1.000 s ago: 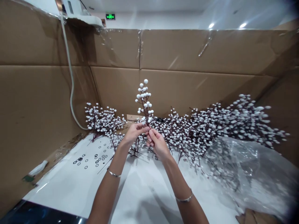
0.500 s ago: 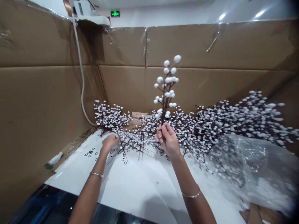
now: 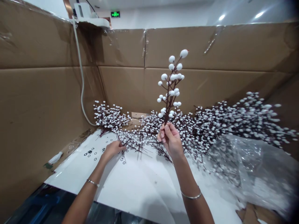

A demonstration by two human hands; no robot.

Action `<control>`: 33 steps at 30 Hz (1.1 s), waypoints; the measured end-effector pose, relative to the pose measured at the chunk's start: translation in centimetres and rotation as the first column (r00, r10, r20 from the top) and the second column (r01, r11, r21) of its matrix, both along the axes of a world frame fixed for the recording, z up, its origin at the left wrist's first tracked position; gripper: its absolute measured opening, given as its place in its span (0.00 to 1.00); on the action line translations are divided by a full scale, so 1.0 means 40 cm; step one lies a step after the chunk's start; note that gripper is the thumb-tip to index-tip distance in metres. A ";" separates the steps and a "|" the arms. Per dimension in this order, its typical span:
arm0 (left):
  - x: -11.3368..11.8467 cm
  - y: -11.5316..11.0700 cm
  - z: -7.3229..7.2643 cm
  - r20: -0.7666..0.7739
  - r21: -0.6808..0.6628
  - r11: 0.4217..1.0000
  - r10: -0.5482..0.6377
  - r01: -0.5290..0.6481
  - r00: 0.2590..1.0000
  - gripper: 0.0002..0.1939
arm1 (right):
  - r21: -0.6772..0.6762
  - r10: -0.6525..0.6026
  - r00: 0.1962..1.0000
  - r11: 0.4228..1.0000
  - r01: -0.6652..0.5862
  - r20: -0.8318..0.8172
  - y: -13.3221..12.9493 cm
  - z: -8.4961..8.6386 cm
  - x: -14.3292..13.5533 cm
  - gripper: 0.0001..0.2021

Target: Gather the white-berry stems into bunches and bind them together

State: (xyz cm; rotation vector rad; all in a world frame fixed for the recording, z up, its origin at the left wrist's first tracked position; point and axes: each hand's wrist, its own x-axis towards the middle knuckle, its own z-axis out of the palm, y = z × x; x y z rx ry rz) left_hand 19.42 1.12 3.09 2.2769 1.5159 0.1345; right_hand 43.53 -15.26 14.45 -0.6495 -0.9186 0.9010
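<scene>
Tall brown cardboard walls (image 3: pixel 123 88) surround the work area, with a lit green sign (image 3: pixel 115 14) beyond their top edge. A white sheet (image 3: pixel 130 189) covers the surface. White-berried branches (image 3: pixel 215 124) lie heaped along the back wall and to the right. A clear plastic bag (image 3: pixel 252 161) slumps at right; berries show through it, though whether inside or behind I cannot tell. The right hand (image 3: pixel 172 141) pinches the base of an upright sprig (image 3: pixel 172 93), dark brown with round white berries, above the sheet. The left hand (image 3: pixel 114 148), fingertips drawn together, reaches beside small black rings (image 3: pixel 90 151); I cannot tell whether it grips anything.
</scene>
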 end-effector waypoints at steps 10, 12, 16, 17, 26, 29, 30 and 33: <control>-0.071 0.092 0.110 0.127 -0.280 0.890 -0.336 0.359 0.933 0.19 | 0.051 0.024 0.998 0.998 -0.021 -0.061 -0.003 0.001 0.013 0.10; -0.094 0.102 0.143 0.108 -0.300 0.865 -0.387 0.401 0.916 0.17 | 0.053 0.026 0.998 0.998 -0.022 -0.065 -0.003 0.001 0.016 0.10; -0.172 0.107 0.220 0.127 -0.360 0.828 -0.413 0.430 0.902 0.12 | 0.041 0.017 0.996 0.999 -0.013 -0.083 -0.002 0.002 0.022 0.10; -0.192 0.106 0.241 0.156 -0.357 0.830 -0.399 0.428 0.904 0.12 | 0.035 0.007 0.996 0.999 -0.003 -0.091 -0.001 0.003 0.023 0.11; 0.007 -0.007 0.300 0.890 -0.037 0.994 -0.013 0.101 0.456 0.16 | -0.136 -0.097 0.993 0.987 0.088 -0.067 0.044 -0.033 0.000 0.16; 0.136 -0.065 0.297 0.962 -0.079 0.982 0.030 0.171 0.272 0.16 | -0.220 -0.051 0.999 0.974 0.053 0.016 0.069 -0.062 -0.017 0.17; 0.170 -0.081 0.299 0.970 -0.089 0.977 0.041 0.192 0.241 0.16 | -0.237 -0.046 0.998 0.970 0.055 0.042 0.075 -0.069 -0.020 0.18; 0.250 -0.110 0.307 0.986 -0.086 0.972 0.051 0.217 0.162 0.18 | -0.254 -0.039 0.996 0.965 0.058 0.080 0.085 -0.078 -0.027 0.19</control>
